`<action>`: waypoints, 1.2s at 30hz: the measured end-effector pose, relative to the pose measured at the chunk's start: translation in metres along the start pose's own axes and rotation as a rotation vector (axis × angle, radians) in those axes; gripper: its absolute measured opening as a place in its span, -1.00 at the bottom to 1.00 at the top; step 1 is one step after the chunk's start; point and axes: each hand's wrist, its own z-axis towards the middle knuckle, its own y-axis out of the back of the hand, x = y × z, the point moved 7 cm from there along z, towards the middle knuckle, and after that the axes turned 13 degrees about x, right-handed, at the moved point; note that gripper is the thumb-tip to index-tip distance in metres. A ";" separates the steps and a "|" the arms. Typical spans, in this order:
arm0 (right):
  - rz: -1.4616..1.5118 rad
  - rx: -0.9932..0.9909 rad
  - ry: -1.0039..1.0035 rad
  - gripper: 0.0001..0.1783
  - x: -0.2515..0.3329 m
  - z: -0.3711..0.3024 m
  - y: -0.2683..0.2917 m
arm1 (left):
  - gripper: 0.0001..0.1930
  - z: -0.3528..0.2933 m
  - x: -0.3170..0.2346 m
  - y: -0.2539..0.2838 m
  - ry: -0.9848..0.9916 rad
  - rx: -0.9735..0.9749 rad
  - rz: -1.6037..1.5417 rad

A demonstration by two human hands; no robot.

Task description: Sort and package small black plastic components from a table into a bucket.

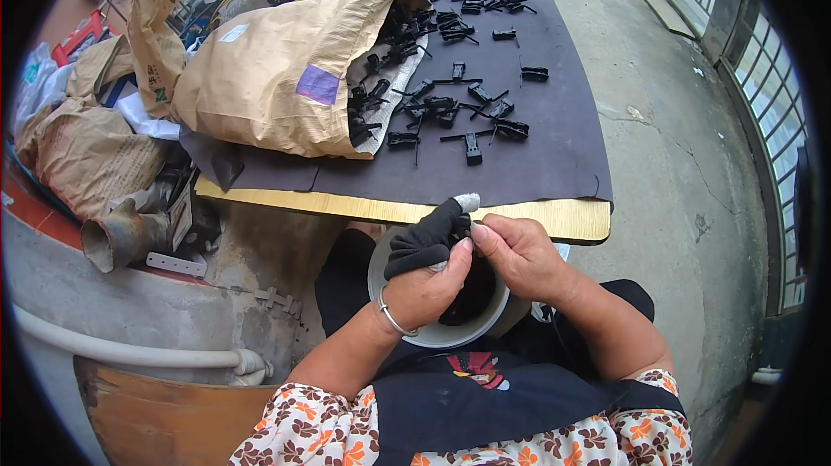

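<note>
My left hand (426, 269), with dark fabric over its fingers and a whitish wrap on one fingertip, is closed on a small black plastic part (462, 225). From the other side my right hand (525, 257) pinches at the same part, its thumb and forefinger together. The part's exact kind is mostly hidden by the fingers. Both hands are above a white bucket (499, 308) with dark contents, close to the table's near edge. More black plastic parts with thin arms, like the clip-shaped one (473, 148), lie scattered on the table.
A large brown paper sack (260, 77) lies on the dark-covered table (554, 150), its mouth spilling black parts. Crumpled bags (91, 154) and a rusty pipe piece (125, 237) are at the left. A white pipe (130, 343) runs low at the left; barred railings (775, 111) line the right.
</note>
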 end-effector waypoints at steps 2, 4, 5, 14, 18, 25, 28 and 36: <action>-0.014 -0.004 0.009 -0.69 0.002 0.000 0.001 | -0.60 0.001 -0.003 -0.002 0.002 -0.001 0.031; -0.029 -0.009 0.014 -0.70 0.004 -0.001 0.003 | -0.61 0.002 -0.010 -0.004 -0.049 -0.007 0.124; -0.043 -0.016 0.003 -0.71 0.005 -0.002 0.004 | -0.62 0.003 -0.015 -0.006 -0.101 -0.017 0.214; 0.026 -0.061 0.027 -0.71 -0.002 -0.002 0.001 | -0.63 0.001 -0.036 -0.016 -0.348 -0.142 0.734; -0.077 -0.069 0.056 -0.72 0.010 -0.006 0.015 | -0.59 0.003 -0.031 0.003 -0.306 -0.084 0.416; -0.207 0.091 0.016 -0.89 0.009 -0.006 0.010 | -0.61 0.004 -0.003 0.023 -0.089 0.079 -0.450; -0.140 -0.015 0.112 -0.91 0.013 -0.007 0.017 | -0.58 0.010 0.001 0.017 -0.067 0.027 -0.351; 0.213 0.016 -0.064 -0.84 -0.008 -0.002 0.013 | -0.73 0.010 -0.020 -0.010 -0.175 0.229 -0.022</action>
